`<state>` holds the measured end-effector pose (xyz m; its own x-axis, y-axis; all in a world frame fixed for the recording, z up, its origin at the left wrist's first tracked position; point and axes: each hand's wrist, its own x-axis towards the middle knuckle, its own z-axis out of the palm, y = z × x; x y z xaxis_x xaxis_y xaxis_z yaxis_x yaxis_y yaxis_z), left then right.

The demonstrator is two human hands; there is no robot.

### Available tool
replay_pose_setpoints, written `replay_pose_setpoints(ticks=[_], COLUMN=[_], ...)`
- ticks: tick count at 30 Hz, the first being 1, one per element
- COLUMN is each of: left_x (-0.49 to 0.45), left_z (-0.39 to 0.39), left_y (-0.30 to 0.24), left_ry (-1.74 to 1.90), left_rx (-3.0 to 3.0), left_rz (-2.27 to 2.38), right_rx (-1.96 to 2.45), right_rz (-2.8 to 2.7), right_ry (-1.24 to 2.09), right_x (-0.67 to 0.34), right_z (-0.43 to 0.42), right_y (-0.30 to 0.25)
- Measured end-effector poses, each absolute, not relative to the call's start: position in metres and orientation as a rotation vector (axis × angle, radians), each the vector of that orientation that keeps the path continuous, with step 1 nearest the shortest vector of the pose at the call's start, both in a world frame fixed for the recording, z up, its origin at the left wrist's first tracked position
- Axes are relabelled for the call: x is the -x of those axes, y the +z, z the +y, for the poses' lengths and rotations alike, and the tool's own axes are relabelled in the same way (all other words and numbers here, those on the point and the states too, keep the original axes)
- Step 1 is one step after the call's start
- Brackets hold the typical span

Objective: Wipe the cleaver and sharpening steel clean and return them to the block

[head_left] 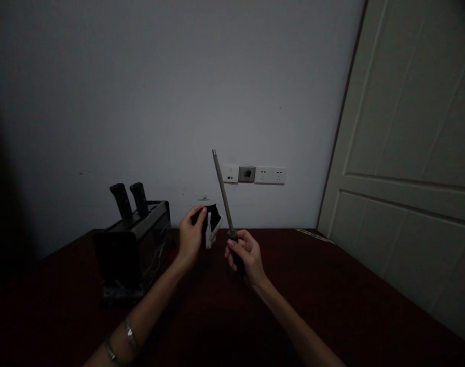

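My right hand (247, 257) is closed around the black handle of a honing steel (223, 193). Its long grey rod points up and leans a little to the left. Pinched in my left hand (192, 232) is a folded cloth (214, 224), black on one side and white on the other. The cloth is just left of the rod, apart from it. Left of my hands stands a dark knife block (136, 244), and two black-handled knives (130, 200) stick up out of it. Their blades are hidden inside.
A dark reddish table (293, 285) spreads beneath my hands. Behind it is a pale wall (179, 102) with a row of sockets (270, 175). A thin patterned strip (315, 236) lies at the far right edge, beside a panelled door (411, 153).
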<state>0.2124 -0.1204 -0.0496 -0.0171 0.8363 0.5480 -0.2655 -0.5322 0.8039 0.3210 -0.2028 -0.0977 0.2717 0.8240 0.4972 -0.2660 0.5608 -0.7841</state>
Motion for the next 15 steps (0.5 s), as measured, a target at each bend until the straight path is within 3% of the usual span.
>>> replay_pose_setpoints(ticks=[10, 15], left_x=[-0.2164, -0.2119], left_z=[-0.1287, -0.1245], left_y=[-0.0482, -0.0461], left_ry=[1.285, 1.321], left_rx=[-1.069, -1.384], left_rz=[0.433, 0.486], right_rx=[0.586, 0.606], right_rz=[-0.993, -0.936], right_ry=[0.812, 0.793], right_x=[-0.3203, -0.3230], right_z=[-0.2009, -0.2010], right_y=[-0.1008, -0.0992])
